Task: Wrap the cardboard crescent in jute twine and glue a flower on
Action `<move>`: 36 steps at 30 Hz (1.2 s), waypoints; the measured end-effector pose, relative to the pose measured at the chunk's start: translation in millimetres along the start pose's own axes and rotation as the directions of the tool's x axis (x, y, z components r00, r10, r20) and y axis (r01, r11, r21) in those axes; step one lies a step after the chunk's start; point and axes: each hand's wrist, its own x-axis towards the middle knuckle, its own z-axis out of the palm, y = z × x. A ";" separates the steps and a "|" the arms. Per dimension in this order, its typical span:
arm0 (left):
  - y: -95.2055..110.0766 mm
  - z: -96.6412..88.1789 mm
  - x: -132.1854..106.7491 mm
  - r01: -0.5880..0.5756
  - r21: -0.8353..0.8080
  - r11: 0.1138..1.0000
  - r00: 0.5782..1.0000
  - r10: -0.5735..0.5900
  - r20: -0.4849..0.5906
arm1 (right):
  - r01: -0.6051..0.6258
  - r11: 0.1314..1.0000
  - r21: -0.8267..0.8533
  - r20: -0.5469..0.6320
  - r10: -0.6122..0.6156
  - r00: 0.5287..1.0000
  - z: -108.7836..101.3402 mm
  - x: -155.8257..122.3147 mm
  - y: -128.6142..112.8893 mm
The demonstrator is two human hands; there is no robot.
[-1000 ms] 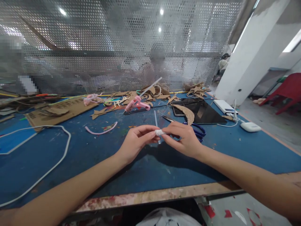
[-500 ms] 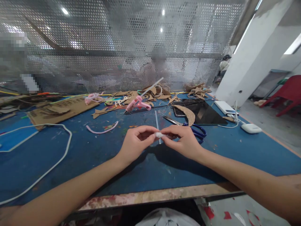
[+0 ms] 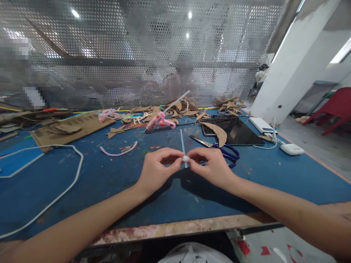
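Between the fingertips of both hands is a small white, rough-textured lump; its exact kind I cannot make out. My left hand pinches it from the left, thumb and forefinger closed. From the other side my right hand pinches it in the same way. Behind and under the fingertips, a glue stick lies on the blue table, partly hidden. Scissors with blue handles lie just beyond my right hand, and a curved piece of cardboard rests by them.
A pink glue gun stands farther back, before cardboard scraps. A pale pink curved strip lies left, near a white cable. At right are a black tablet, a white power bank and a white case.
The white lump has turned slightly between my fingertips, and my fingers have closed in more around it. Nothing else on the table has moved.
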 end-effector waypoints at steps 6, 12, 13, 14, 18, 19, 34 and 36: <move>-7.6 0.7 8.8 0.153 -0.203 0.967 0.988 -0.149 0.033 | -0.201 0.917 0.344 0.113 0.172 0.979 -1.5 9.5 5.5; -11.4 -1.2 12.5 0.266 -0.268 0.926 0.961 -0.232 0.151 | -0.233 0.859 0.457 0.184 0.165 0.969 -5.8 13.9 14.8; -10.6 -1.5 12.3 0.262 -0.259 0.930 0.961 -0.225 0.161 | -0.233 0.856 0.462 0.205 0.153 0.967 -6.6 14.1 15.4; -9.4 -1.9 12.0 0.251 -0.244 0.937 0.962 -0.214 0.168 | -0.234 0.856 0.461 0.223 0.143 0.964 -7.2 14.4 15.7; -3.4 -3.9 11.1 0.192 -0.172 0.966 0.972 -0.163 0.170 | -0.254 0.864 0.435 0.245 0.158 0.956 -7.5 15.5 14.9; -2.3 -4.4 11.2 0.183 -0.157 0.971 0.973 -0.155 0.172 | -0.261 0.856 0.446 0.239 0.167 0.957 -7.3 15.7 14.4; -7.5 -2.1 9.1 0.415 -0.283 0.865 0.898 -0.341 0.277 | 0.355 0.934 -0.024 0.025 -0.355 0.935 -15.2 11.6 21.4; -7.7 -1.1 7.6 0.458 -0.315 0.831 0.880 -0.372 0.296 | 0.545 0.821 -0.166 0.091 -0.538 0.838 -18.8 11.4 22.3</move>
